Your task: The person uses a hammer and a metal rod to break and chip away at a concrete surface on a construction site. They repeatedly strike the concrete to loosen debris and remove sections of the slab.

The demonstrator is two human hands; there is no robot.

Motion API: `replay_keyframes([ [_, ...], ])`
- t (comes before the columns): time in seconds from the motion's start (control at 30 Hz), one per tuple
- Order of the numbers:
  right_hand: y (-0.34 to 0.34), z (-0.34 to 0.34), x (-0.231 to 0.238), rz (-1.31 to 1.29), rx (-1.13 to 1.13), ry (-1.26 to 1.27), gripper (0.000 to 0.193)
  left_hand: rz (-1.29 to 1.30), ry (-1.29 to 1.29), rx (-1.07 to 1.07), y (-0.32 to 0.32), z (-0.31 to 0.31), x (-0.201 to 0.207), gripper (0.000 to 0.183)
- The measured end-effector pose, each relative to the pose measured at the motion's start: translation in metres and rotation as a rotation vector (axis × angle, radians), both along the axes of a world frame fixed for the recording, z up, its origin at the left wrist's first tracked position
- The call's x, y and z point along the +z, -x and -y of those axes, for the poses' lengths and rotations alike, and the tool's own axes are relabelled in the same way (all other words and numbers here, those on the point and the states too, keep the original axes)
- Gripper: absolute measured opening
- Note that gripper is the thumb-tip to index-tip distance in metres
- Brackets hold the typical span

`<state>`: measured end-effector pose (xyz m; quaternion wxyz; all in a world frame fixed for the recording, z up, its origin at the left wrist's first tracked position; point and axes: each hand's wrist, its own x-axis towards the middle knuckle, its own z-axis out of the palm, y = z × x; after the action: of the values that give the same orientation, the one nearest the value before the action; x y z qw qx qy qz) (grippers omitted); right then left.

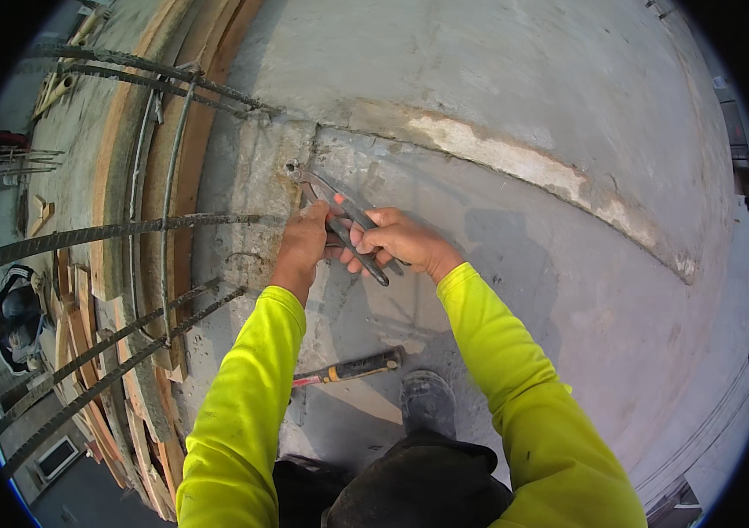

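A pair of pincers (362,215) with a metal head and dark handles is held out in front of me over the grey concrete. Its jaws touch or hang just above a rough patch of concrete near the rebar ends. My right hand (402,239) is closed round the handles from the right. My left hand (302,239) is closed at the handles from the left, its fingers partly hidden behind the tool. Below the hands, a hammer (358,366) with a black and yellow grip lies on the concrete, beside my dark boot (428,403).
Thick rebar (119,231) juts out leftward past wooden formwork boards (185,158), tied with thinner bent bars. A raised concrete ridge (515,163) crosses the slab at the far right. Beyond the slab's left edge, a person (18,308) is visible lower down.
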<state>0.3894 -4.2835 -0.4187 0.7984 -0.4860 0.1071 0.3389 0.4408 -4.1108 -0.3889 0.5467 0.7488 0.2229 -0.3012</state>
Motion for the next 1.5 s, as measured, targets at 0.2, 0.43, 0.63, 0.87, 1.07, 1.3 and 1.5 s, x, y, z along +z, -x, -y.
replay_keyframes([
  [0.2,-0.033,0.059,0.009,0.596,0.185,1.188,0.029,0.079,-0.016,0.108,-0.011,0.036,-0.014,0.034],
  [0.43,-0.062,0.083,0.02,0.631,-0.024,1.334,0.026,0.074,-0.034,0.243,-0.021,0.062,-0.008,0.03],
  [0.63,-0.071,0.089,0.011,0.766,-0.058,1.304,0.027,0.023,0.296,0.542,-0.037,0.09,0.014,0.027],
  [0.87,-0.073,0.095,-0.005,0.695,-0.022,0.98,0.028,-0.147,0.388,0.575,-0.049,0.118,0.04,0.027],
  [1.07,-0.073,0.087,-0.006,0.69,-0.203,0.942,0.023,-0.205,0.325,0.445,-0.049,0.117,0.031,0.056],
  [1.3,-0.096,0.101,0.04,0.417,-0.025,0.828,0.031,-0.194,0.418,0.511,-0.069,0.13,0.004,0.042],
  [1.5,-0.074,0.093,0.072,0.518,0.592,0.833,0.045,-0.126,0.328,0.403,-0.052,0.12,-0.003,0.02],
])
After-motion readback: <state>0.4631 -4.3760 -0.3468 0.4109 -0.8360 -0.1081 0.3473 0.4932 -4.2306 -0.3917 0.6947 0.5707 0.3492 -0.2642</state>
